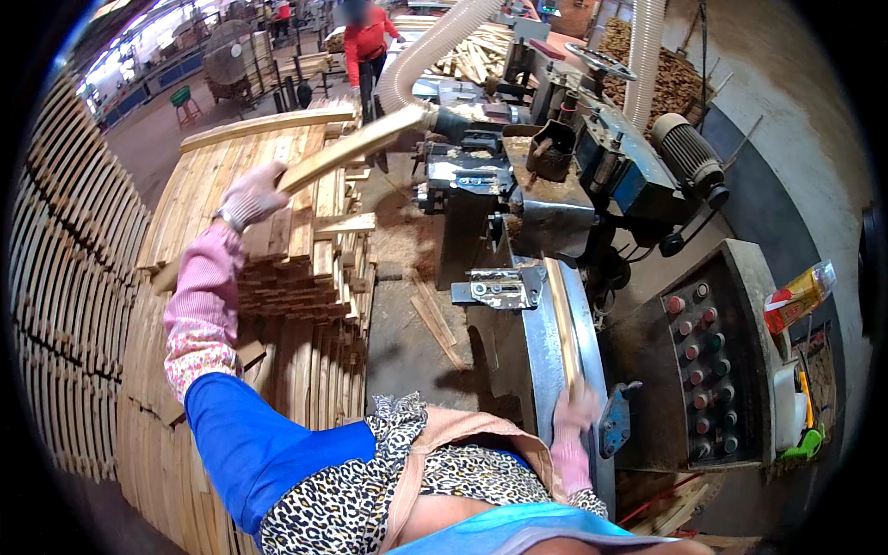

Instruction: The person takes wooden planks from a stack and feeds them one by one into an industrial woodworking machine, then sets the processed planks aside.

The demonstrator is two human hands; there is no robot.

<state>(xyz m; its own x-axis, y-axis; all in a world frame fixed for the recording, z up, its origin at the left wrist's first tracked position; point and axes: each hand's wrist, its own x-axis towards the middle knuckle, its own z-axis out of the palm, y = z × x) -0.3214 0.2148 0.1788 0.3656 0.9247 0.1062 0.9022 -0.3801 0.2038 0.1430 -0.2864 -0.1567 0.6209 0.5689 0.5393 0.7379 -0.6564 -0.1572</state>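
Pale raw wooden slat [356,146] (matt, rough-sawn)

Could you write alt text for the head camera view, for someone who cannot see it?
A person's gloved left hand lifts a long wooden slat off a stack of slats, while the gloved right hand rests on another slat lying on a woodworking machine. A control panel with round buttons sits to the right.

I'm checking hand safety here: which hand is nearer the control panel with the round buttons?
Right. The right hand rests on the machine bed just left of the control panel; the left hand grips a wooden slat far away.
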